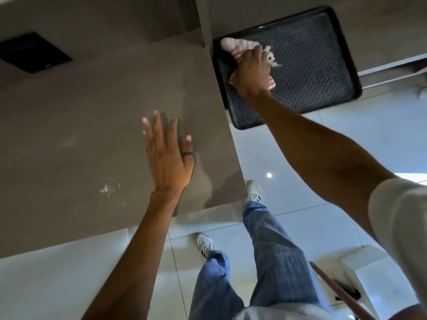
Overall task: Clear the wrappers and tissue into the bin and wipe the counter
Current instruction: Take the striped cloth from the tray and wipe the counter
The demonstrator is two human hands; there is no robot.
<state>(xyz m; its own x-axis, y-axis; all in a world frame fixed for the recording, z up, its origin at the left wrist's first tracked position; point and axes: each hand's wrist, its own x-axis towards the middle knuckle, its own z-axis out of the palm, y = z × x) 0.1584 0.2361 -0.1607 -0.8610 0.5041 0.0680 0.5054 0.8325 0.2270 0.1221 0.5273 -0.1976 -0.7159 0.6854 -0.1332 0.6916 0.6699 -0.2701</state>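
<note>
Right hand (251, 70) clutching pink-white crumpled cloth (240, 46) on black ribbed plastic tray (323, 72) | left hand (167, 158) spread flat on grey counter (80, 123) | advice: grip bundle fully; wipe white smear (108, 188).

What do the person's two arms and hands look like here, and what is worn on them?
Both forearms are bare. The left hand wears a dark band ring on one of its fingers. The right hand shows no ring or watch in this view. On the right arm, a short white sleeve covers the upper part; the left arm's sleeve is out of view.
</note>
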